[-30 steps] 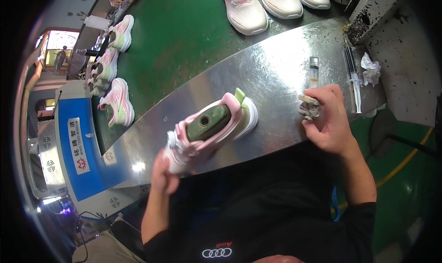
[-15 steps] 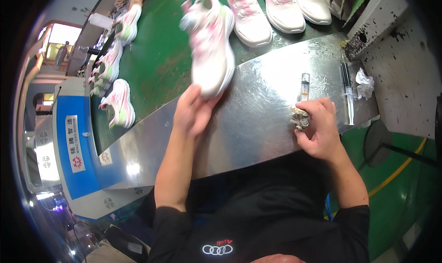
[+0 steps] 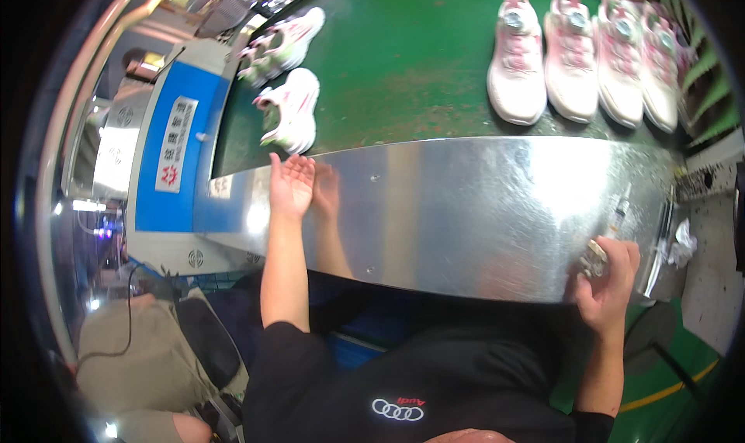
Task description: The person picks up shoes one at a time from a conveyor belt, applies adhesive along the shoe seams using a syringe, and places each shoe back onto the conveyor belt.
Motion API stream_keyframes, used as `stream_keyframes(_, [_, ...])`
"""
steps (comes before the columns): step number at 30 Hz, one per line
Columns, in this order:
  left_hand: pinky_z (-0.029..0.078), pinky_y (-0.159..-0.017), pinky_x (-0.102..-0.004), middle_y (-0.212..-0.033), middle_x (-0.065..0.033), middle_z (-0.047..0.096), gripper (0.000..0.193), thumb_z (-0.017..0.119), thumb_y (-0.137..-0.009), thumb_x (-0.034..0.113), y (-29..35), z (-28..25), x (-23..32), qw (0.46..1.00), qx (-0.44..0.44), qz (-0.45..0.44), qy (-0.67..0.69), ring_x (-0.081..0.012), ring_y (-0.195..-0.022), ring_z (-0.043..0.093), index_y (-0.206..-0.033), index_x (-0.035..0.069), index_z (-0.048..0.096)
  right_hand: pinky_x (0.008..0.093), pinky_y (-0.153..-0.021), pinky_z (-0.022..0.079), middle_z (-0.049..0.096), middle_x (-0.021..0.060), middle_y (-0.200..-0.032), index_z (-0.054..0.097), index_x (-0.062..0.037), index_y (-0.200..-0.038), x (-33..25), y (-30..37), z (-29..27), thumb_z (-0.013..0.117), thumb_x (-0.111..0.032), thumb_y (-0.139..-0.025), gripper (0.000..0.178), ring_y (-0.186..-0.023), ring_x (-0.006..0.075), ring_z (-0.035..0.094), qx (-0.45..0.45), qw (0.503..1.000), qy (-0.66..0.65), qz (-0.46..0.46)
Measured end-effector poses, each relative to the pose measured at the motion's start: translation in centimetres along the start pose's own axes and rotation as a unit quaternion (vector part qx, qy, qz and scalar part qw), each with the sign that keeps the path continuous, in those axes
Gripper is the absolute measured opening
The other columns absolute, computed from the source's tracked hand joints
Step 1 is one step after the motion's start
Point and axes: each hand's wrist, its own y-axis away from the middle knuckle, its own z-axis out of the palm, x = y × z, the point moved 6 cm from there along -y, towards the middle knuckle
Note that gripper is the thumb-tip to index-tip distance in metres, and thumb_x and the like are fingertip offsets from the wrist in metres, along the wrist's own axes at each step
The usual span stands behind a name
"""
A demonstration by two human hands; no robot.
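Note:
My left hand (image 3: 293, 185) is open and empty, palm up with fingers stretched out, just short of a white sneaker (image 3: 299, 113) with pink and green trim. That sneaker lies on its side on the green surface, toe pointing away from the row on the right. My right hand (image 3: 610, 284) is closed around a crumpled beige-grey wad (image 3: 594, 261) over the right end of the metal ledge. Beside these fingers lies a clear syringe (image 3: 620, 212). At the far right, several matching sneakers (image 3: 518, 78) stand upright in a row, toes toward me.
The shiny metal ledge (image 3: 450, 210) runs along my front. A dark-filled syringe (image 3: 662, 241) and a crumpled white tissue (image 3: 683, 243) lie at its right end. More sneakers (image 3: 283, 47) sit at the far left, beyond a blue machine panel (image 3: 174, 133). Someone's tan-clothed leg (image 3: 132, 350) is at lower left.
The sneaker my left hand held now stands at the left end of the right-hand row, let go. My left hand has moved left, empty. The view has turned left; my right hand keeps the wad.

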Motion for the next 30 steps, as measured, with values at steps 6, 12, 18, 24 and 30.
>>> stream_keyframes(6, [0.052, -0.079, -0.0363, -0.093, -0.0156, 0.054, 0.057, 0.057, -0.086, 0.051, -3.7, -3.4, 4.7, 0.994, 0.076, 0.049, -0.058, -0.0311, -0.089, 0.058, -0.097, -0.004, 0.051, 0.0365, -0.082, 0.036, 0.056, 0.0092, -0.092, 0.055, -0.0029, -0.107, -0.7, 0.1, 1.3, 0.062, -0.008, -0.057, 0.051, -0.086, 0.0276, 0.047, -0.006, 1.0, 0.015, -0.026])
stream_keyframes(12, [0.053, -0.073, -0.0322, -0.088, -0.0137, 0.056, 0.035, 0.051, -0.093, 0.033, -5.6, -2.7, 4.5, 0.99, 0.089, 0.057, -0.097, -0.0291, -0.084, 0.06, -0.091, -0.002, 0.053, 0.0359, -0.081, 0.035, 0.057, 0.0087, -0.093, 0.056, -0.0031, -0.106, -0.2, 0.0, 0.3, 0.063, -0.008, -0.057, 0.05, -0.086, 0.027, 0.047, 0.007, 0.999, 0.022, -0.03])
stream_keyframes(18, [0.051, -0.061, -0.0282, -0.075, -0.0094, 0.059, 0.019, 0.047, -0.093, 0.016, -4.6, 1.6, 4.5, 0.984, -0.004, 0.061, -0.167, -0.022, -0.071, 0.061, -0.087, -0.001, 0.055, 0.036, -0.081, 0.036, 0.058, 0.0092, -0.092, 0.056, -0.0038, -0.106, -0.2, -0.6, 0.1, 0.064, -0.008, -0.058, 0.049, -0.085, 0.0275, 0.047, 0.001, 0.999, 0.03, -0.037])
stream_keyframes(24, [0.048, -0.051, -0.0255, -0.065, -0.0096, 0.06, 0.017, 0.05, -0.09, 0.012, 7.0, 9.3, 5.4, 0.946, -0.166, 0.121, -0.249, -0.0171, -0.056, 0.059, -0.079, 0.001, 0.056, 0.039, -0.085, 0.036, 0.055, 0.0124, -0.093, 0.055, -0.0017, -0.106, 0.0, 0.7, 1.1, 0.071, -0.018, -0.061, 0.051, -0.092, 0.0318, 0.046, 0.001, 0.999, 0.028, -0.039])
stream_keyframes(30, [0.05, -0.051, -0.0253, -0.07, -0.0159, 0.064, 0.024, 0.051, -0.093, 0.017, 18.7, 10.3, -1.7, 0.907, -0.288, 0.05, -0.302, -0.0189, -0.06, 0.064, -0.079, -0.002, 0.057, 0.0345, -0.085, 0.037, 0.049, 0.0122, -0.096, 0.053, 0.0003, -0.112, -0.2, 1.7, 1.6, 0.071, -0.008, -0.07, 0.046, -0.092, 0.0283, 0.046, -0.01, 0.999, 0.024, -0.037])
